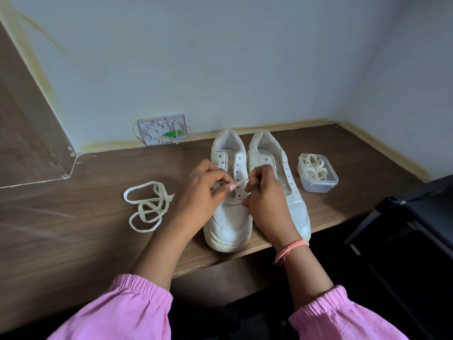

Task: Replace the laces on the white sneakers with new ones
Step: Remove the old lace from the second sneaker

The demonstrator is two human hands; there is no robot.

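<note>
Two sneakers [255, 192] overhang table edge [220, 262]; hands [206, 192] pinch lace [241, 182].

Two white sneakers [259, 182] stand side by side, upright, toes toward me. I pinch a cream lace [241, 183] stretched across the left shoe's eyelets. A loose cream lace [147, 208] lies coiled left of them.

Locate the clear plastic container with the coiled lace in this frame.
In the head view the clear plastic container sits on the wooden table, right of the two white sneakers, nearest the right one and apart from it.
</note>
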